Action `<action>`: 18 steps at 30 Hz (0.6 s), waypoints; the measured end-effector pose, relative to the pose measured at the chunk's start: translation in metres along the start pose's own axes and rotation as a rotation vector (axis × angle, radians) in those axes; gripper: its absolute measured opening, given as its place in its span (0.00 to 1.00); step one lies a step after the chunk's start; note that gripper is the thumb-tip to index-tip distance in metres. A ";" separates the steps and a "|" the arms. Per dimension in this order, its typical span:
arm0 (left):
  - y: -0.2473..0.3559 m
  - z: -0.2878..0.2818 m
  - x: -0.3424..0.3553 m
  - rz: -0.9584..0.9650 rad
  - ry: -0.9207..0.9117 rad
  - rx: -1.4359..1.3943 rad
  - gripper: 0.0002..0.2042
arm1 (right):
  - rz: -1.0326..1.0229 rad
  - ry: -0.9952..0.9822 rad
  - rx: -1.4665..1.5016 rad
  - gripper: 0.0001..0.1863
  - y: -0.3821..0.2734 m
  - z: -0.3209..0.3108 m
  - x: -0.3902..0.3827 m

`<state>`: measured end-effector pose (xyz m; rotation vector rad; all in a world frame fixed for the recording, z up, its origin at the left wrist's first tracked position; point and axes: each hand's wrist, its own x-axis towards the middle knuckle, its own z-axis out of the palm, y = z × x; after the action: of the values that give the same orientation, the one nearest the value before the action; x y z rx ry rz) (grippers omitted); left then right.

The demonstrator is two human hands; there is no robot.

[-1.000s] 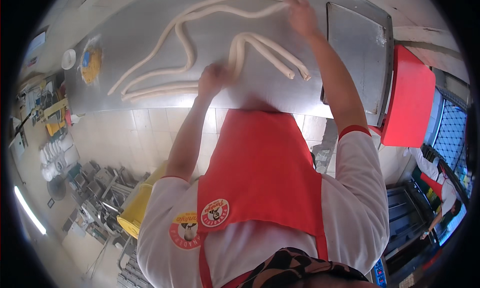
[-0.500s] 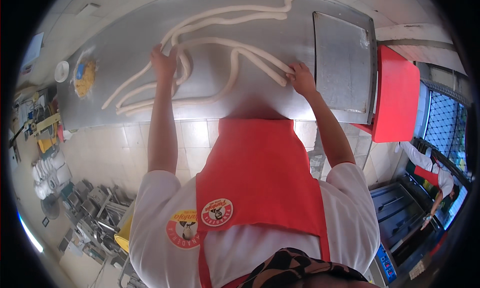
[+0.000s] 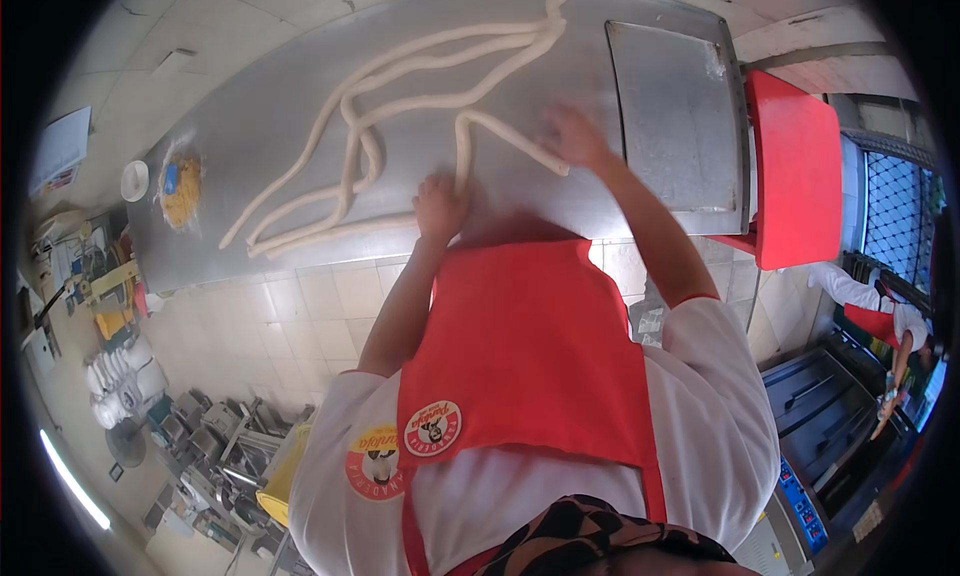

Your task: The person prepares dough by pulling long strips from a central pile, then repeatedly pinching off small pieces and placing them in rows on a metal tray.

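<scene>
Several long pale dough ropes (image 3: 405, 106) lie in loose curves and bends across the steel table (image 3: 290, 136). My left hand (image 3: 442, 204) is at the near stretch of rope, low by the table's front edge, its fingers curled on the dough. My right hand (image 3: 572, 136), blurred by motion, hovers at the right, just beside the free end of a bent rope (image 3: 515, 141); whether it touches the dough cannot be seen clearly. My red apron (image 3: 520, 346) is below, against the table edge.
A metal tray (image 3: 672, 116) lies at the table's right, beside a red board (image 3: 795, 176). Yellow powder with a blue object (image 3: 182, 191) and a white bowl (image 3: 135, 181) are at the left. A co-worker (image 3: 872, 321) works at an appliance on the right; shelves and equipment stand lower left.
One right-hand rope has shifted away from me to the far bundle. My left hand has come down and rightward from the middle ropes; my right hand has moved slightly up and left, off that rope.
</scene>
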<state>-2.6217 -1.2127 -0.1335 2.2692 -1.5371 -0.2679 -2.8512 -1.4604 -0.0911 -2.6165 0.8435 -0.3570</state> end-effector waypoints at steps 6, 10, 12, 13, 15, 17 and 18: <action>-0.039 -0.123 0.015 -0.553 -0.220 -0.983 0.10 | 0.259 -0.104 0.217 0.15 -0.023 0.004 -0.052; -0.073 -0.169 0.015 -0.401 -0.324 -0.580 0.15 | 0.106 -0.038 0.075 0.16 -0.036 -0.048 -0.033; -0.061 -0.168 0.015 -0.219 -0.324 -0.238 0.17 | 0.083 -0.017 -0.045 0.18 -0.039 -0.043 -0.047; -0.064 -0.143 0.013 -0.023 -0.189 -0.060 0.19 | 0.096 -0.006 -0.122 0.18 -0.040 -0.038 -0.058; -0.053 -0.102 0.010 0.126 -0.088 -0.135 0.20 | 0.071 0.079 -0.202 0.19 -0.046 -0.023 -0.071; -0.021 -0.053 0.000 0.319 -0.059 -0.162 0.20 | 0.005 0.236 -0.211 0.21 -0.059 -0.003 -0.082; 0.002 -0.029 -0.006 0.399 -0.107 -0.161 0.22 | 0.039 0.063 -0.150 0.22 -0.057 0.017 -0.098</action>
<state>-2.6151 -1.2024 -0.1071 1.8033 -1.9049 -0.3868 -2.8936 -1.3544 -0.0954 -2.7338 0.9758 -0.3808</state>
